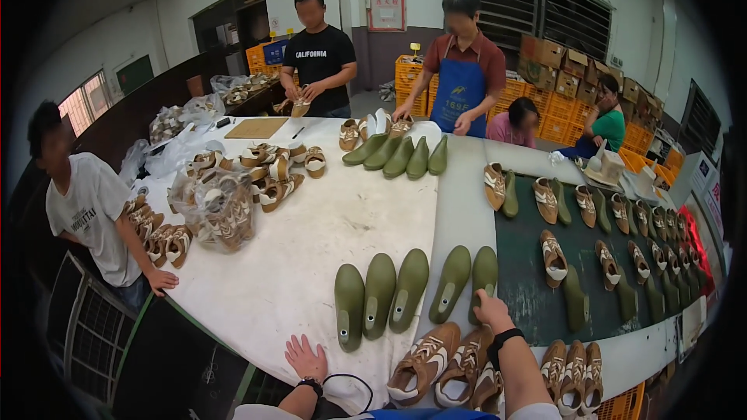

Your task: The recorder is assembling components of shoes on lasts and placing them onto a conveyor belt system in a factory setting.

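My left hand point(306, 359) lies flat on the white table cover with its fingers spread, holding nothing. My right hand point(490, 309) is closed on the near end of a green shoe last point(484, 268), the rightmost in a row standing before me. Beside it is another green shoe last point(450, 284); further left, three more lasts stand close together, the middle one point(379, 299) showing a small round hole near its end. Just below my right hand, brown and white sneakers point(424, 364) sit side by side, partly covered by my forearm.
A dark green belt point(513, 295) on the right carries rows of sneakers and lasts. More lasts point(398, 157) stand across the table. At left are a plastic bag of sneakers point(222, 214) and loose shoes. Co-workers surround the table; one in a blue apron point(459, 97) touches a shoe.
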A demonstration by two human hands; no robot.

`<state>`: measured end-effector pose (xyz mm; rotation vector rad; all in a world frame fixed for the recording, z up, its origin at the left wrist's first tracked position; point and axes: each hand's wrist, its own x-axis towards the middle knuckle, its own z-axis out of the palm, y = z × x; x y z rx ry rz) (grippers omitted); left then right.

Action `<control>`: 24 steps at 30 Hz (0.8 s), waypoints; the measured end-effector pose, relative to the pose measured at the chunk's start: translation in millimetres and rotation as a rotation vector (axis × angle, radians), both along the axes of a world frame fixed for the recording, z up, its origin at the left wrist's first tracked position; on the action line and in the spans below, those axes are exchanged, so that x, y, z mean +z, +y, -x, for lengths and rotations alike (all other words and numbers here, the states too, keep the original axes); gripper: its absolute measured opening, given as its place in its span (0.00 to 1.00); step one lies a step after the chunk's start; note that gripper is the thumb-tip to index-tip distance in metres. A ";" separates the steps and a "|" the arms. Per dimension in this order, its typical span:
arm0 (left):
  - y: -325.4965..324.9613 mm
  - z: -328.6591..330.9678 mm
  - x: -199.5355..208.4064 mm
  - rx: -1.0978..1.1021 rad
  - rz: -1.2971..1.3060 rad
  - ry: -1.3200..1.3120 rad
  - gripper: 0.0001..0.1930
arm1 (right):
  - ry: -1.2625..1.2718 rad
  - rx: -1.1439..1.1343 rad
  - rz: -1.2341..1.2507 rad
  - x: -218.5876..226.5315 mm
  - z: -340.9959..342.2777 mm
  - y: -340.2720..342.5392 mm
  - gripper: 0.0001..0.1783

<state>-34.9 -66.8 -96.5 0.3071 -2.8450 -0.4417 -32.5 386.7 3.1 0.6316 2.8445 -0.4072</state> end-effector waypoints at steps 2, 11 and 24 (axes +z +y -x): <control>1.6 4.6 1.7 -0.002 0.002 0.002 0.29 | 0.012 0.004 0.004 1.9 5.5 1.9 0.24; -3.1 -8.9 -4.1 -0.003 0.012 0.019 0.29 | -0.078 -0.012 -0.019 1.9 -14.4 -5.9 0.24; -0.5 2.0 1.0 0.018 0.001 0.011 0.29 | 0.019 0.028 -0.053 13.8 0.7 -10.5 0.22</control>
